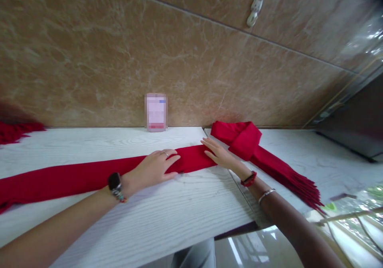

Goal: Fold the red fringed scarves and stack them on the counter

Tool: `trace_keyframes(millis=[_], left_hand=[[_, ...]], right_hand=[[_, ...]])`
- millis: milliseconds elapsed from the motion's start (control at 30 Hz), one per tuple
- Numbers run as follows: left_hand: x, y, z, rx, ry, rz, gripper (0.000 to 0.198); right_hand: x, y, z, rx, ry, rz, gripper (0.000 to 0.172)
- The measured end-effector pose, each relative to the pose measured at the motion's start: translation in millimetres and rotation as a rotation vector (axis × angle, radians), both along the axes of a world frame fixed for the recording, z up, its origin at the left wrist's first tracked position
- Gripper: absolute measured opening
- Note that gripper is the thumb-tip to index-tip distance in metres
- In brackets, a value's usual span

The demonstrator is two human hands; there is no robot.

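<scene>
A long red scarf (74, 176), folded into a narrow band, runs across the white table from the left edge to the middle. My left hand (152, 166) lies on it with fingers spread, pressing the cloth from above. At the scarf's right part my right hand (220, 153) rests flat, fingers stretched out. The stretch between the hands looks smooth. Just beyond my right hand lies the end of the red cloth with fringe (287, 174), folded over itself at a corner; whether it joins the flat band is hidden by my right hand.
A phone (156, 112) leans upright against the brown marbled wall (119, 60). More red fringe (18, 131) lies at the far left. White tabletops (185, 208) meet at a seam near my right wrist. A dark box-like object (353, 116) stands at the right.
</scene>
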State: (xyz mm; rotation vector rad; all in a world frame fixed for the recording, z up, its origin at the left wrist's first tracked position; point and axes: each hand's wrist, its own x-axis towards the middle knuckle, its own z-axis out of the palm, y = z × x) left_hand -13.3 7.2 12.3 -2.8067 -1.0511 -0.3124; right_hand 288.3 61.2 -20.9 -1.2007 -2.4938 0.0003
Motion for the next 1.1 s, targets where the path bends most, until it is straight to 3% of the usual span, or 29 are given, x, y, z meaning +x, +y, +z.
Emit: trace_keyframes(millis=[133,267,367,667,1100], left_hand=[[36.0,-4.2,-11.4,0.032,0.019,0.073,0.041],[34.5,-8.2,-23.3,0.040,0.009,0.119,0.040],[31.5,-8.7,-23.7,0.009,0.014,0.110,0.041],[42.0,-11.4,-17.6,-0.086,-0.058,0.143,0.055],[47.5,-7.3,-22.7,0.011,-0.142,0.176,0.054]], right_hand=[[-1.7,-14.7,10.6,0.102,0.011,0.111,0.042],[-3.9,-23.7,22.0,0.009,-0.069,0.269,0.045],[-3.1,-23.9,22.7,-0.063,-0.100,0.328,0.049],[-0.1,-21.4,20.5,-0.136,-0.082,0.303,0.069],[-0.3,-19.9,19.3,-0.200,-0.062,0.247,0.049]])
